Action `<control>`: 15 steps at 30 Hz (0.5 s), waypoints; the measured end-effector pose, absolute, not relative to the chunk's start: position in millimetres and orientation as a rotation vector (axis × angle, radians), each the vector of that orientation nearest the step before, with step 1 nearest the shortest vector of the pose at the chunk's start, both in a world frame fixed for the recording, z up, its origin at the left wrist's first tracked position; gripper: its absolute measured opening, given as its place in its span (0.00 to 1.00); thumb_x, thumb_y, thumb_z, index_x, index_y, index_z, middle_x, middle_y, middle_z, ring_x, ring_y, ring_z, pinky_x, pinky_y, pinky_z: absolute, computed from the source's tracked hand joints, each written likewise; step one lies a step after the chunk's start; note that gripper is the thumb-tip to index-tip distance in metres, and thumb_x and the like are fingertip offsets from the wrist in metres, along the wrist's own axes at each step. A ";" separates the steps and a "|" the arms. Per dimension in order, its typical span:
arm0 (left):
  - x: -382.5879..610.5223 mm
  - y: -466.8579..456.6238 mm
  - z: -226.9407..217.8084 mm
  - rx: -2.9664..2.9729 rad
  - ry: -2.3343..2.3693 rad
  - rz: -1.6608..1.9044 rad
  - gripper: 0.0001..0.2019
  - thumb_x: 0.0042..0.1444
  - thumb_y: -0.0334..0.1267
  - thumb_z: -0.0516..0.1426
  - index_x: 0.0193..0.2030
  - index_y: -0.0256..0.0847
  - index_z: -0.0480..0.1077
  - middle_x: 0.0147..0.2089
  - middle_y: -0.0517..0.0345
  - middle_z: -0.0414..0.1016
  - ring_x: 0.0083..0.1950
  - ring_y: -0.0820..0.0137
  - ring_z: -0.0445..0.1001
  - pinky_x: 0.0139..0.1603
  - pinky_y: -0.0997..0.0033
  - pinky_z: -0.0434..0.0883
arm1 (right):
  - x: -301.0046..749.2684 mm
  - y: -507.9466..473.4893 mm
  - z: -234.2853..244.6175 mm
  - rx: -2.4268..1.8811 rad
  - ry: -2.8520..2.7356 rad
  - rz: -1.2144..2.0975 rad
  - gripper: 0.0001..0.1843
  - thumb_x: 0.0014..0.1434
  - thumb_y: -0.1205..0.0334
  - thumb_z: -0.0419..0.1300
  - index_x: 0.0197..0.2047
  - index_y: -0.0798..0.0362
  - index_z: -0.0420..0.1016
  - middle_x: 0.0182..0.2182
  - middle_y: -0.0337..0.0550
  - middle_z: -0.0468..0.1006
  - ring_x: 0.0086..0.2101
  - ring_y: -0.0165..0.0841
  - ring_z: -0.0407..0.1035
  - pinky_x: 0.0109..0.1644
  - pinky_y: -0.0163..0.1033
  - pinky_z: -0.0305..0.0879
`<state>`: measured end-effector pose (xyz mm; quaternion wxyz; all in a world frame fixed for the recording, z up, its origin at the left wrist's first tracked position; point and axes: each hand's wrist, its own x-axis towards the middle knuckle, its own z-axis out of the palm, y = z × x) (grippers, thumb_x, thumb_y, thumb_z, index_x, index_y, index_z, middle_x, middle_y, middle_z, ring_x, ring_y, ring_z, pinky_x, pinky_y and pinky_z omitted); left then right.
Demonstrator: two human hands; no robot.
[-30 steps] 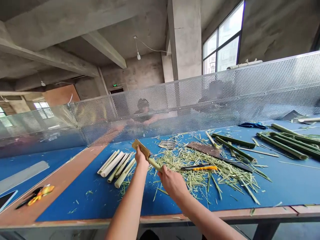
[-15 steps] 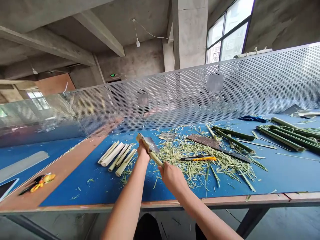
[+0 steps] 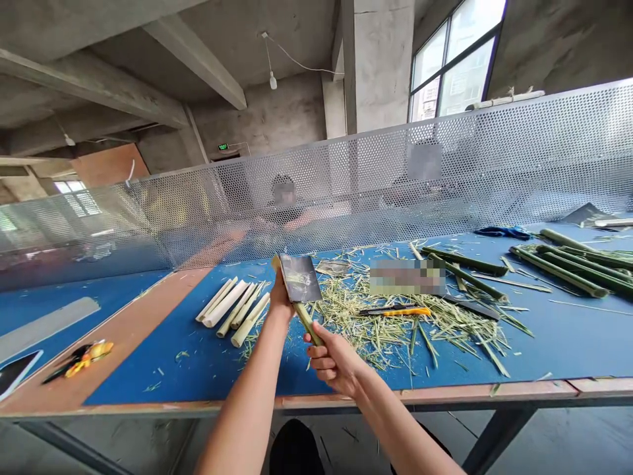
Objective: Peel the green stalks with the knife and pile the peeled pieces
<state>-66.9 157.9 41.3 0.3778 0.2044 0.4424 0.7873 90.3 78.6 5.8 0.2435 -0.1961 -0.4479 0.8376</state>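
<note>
Mostly dark, the pale-smudged sheet (image 3: 301, 279); yellow-green, the slim stick (image 3: 305, 319).

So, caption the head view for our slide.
Left hand holding dark sheet, right hand gripping green stick near shavings.

1 head-worn view, facing forward and down, tabletop (image 3: 163, 343) near

The dark sheet (image 3: 301, 277) hides most fingers of the left hand (image 3: 281, 290), and also the upper part of the bamboo stick (image 3: 304, 319). A mosaic patch (image 3: 408, 277) covers part of the shavings (image 3: 378, 336), so what lies there cannot be told. Behind the perforated screen (image 3: 188, 198), two persons (image 3: 283, 216) appear dimly, their faces blurred. The left edge cuts the dark-screened device (image 3: 17, 373); the right edge cuts some green stalks (image 3: 588, 277).
</note>
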 end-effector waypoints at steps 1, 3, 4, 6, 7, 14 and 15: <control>-66.4 159.2 44.2 0.501 1.128 2.002 0.15 0.52 0.51 0.58 0.32 0.38 0.70 0.24 0.59 0.71 0.23 0.73 0.70 0.26 0.74 0.68 | 88.1 80.3 6.3 -0.664 -1.381 2.107 0.20 0.63 0.43 0.46 0.33 0.52 0.62 0.17 0.29 0.54 0.15 0.22 0.45 0.18 0.29 0.44; -63.6 161.5 49.3 0.421 1.132 2.027 0.16 0.52 0.51 0.57 0.32 0.39 0.69 0.24 0.60 0.70 0.21 0.74 0.69 0.24 0.74 0.67 | 84.0 86.6 8.2 -0.990 -1.723 1.544 0.14 0.61 0.49 0.52 0.34 0.53 0.64 0.23 0.38 0.65 0.20 0.26 0.59 0.24 0.32 0.53; -61.6 162.4 51.0 0.390 1.157 2.070 0.16 0.53 0.52 0.57 0.33 0.39 0.69 0.23 0.61 0.70 0.21 0.75 0.69 0.24 0.75 0.66 | 82.7 90.3 9.2 -1.132 -1.842 1.228 0.11 0.60 0.54 0.54 0.35 0.53 0.64 0.26 0.42 0.68 0.25 0.30 0.64 0.28 0.34 0.56; -56.9 163.8 52.1 0.391 1.203 2.139 0.16 0.54 0.52 0.56 0.34 0.40 0.68 0.23 0.63 0.69 0.21 0.75 0.68 0.24 0.76 0.65 | 82.3 96.2 10.8 -1.283 -1.949 0.818 0.07 0.59 0.59 0.56 0.36 0.53 0.64 0.29 0.47 0.70 0.31 0.35 0.67 0.32 0.36 0.58; -54.7 164.2 51.3 0.416 1.203 2.144 0.16 0.53 0.52 0.57 0.35 0.40 0.68 0.22 0.63 0.69 0.21 0.75 0.69 0.24 0.77 0.65 | 83.2 97.4 11.2 -1.294 -1.968 0.805 0.07 0.59 0.59 0.55 0.35 0.53 0.64 0.27 0.46 0.69 0.30 0.35 0.67 0.32 0.36 0.58; -48.1 166.7 41.8 0.493 1.035 1.914 0.18 0.50 0.52 0.59 0.34 0.37 0.71 0.23 0.57 0.71 0.25 0.71 0.71 0.26 0.75 0.67 | 90.0 89.6 7.8 -0.860 -1.811 1.770 0.21 0.64 0.44 0.40 0.28 0.50 0.56 0.16 0.29 0.50 0.16 0.24 0.46 0.20 0.31 0.49; -47.7 167.4 43.0 0.486 1.062 1.941 0.18 0.51 0.52 0.59 0.34 0.37 0.71 0.23 0.58 0.71 0.24 0.72 0.71 0.25 0.75 0.67 | 89.4 91.3 7.4 -0.934 -1.838 1.655 0.19 0.63 0.46 0.43 0.29 0.50 0.57 0.17 0.30 0.52 0.16 0.24 0.47 0.20 0.31 0.49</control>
